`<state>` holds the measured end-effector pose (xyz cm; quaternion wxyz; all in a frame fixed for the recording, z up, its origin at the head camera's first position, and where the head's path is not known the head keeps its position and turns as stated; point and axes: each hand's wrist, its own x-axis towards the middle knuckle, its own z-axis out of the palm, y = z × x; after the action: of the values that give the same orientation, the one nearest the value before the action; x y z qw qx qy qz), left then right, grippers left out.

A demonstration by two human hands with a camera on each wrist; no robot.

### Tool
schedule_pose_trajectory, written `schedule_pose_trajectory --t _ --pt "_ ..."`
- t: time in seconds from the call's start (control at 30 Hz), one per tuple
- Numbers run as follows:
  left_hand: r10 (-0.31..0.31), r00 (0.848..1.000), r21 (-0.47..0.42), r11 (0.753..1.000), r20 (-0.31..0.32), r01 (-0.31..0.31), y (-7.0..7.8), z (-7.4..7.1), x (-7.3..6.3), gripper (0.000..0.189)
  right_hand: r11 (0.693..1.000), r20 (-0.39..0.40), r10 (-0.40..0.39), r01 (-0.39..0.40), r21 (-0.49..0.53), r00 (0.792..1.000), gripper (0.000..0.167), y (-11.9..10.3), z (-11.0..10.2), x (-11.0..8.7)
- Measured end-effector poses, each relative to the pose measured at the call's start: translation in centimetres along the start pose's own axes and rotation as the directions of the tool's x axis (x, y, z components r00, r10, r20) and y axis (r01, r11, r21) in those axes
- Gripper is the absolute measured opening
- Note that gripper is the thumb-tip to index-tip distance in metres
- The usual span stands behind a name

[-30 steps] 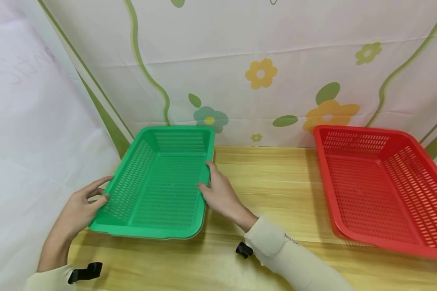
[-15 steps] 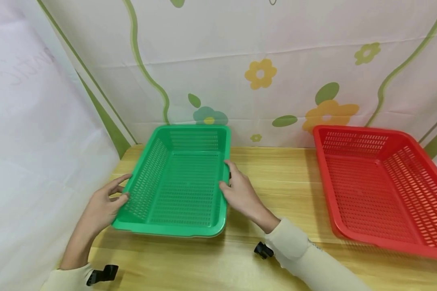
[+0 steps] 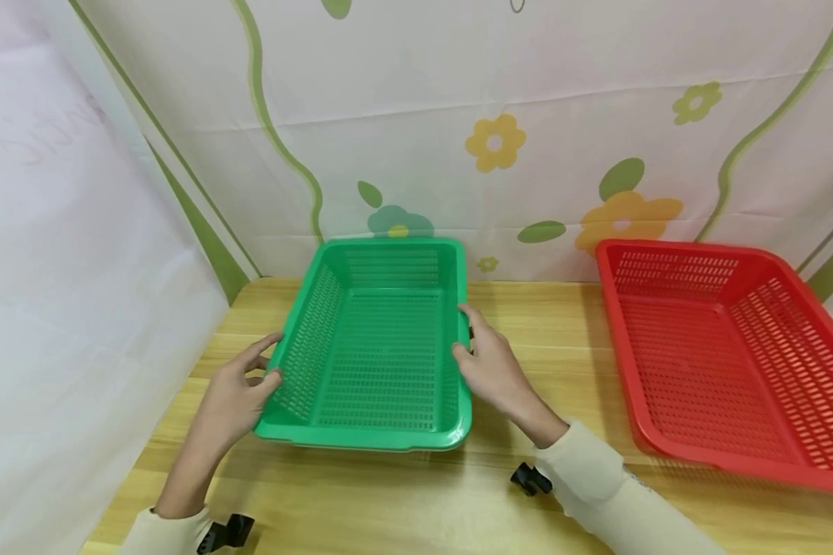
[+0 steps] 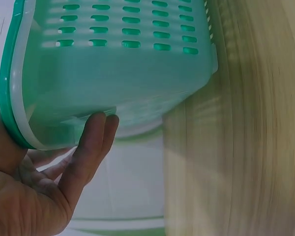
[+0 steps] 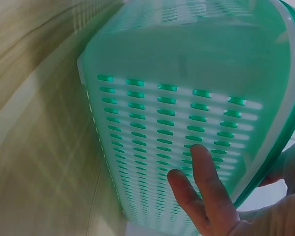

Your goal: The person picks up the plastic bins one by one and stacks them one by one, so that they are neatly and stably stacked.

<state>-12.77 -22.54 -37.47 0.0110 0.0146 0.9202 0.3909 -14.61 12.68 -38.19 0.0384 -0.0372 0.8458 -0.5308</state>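
A rectangular green plastic basket (image 3: 382, 362) with slotted walls sits left of centre on the table. Beneath its green rim, a whitish, translucent outer basket (image 4: 123, 78) shows in both wrist views, apparently nested around it. My left hand (image 3: 232, 401) grips the rim on the left side, thumb on top and fingers against the outside wall. On the opposite side my right hand (image 3: 493, 374) holds the rim the same way; two of its fingers (image 5: 206, 182) reach along the slotted outer wall. The green basket's inside holds nothing.
A red slotted basket (image 3: 694, 370) stands on the right of the wooden table (image 3: 541, 331). Behind is a white cloth (image 3: 416, 146) printed with flowers, and another white sheet (image 3: 76, 270) hangs at the left.
Both hands and the green basket have moved to the right across the table, towards the middle. The hold on the rim looks the same, and the red basket stays where it was.
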Motion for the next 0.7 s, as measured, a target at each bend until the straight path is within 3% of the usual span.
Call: schedule_pose_trajectory --t 0.7 --pt "0.012 0.999 -0.039 0.999 0.036 -0.011 3.6 3.2 -0.1 0.057 0.994 -0.082 0.055 -0.063 -0.087 0.995 0.06 1.0 -3.9 -1.9"
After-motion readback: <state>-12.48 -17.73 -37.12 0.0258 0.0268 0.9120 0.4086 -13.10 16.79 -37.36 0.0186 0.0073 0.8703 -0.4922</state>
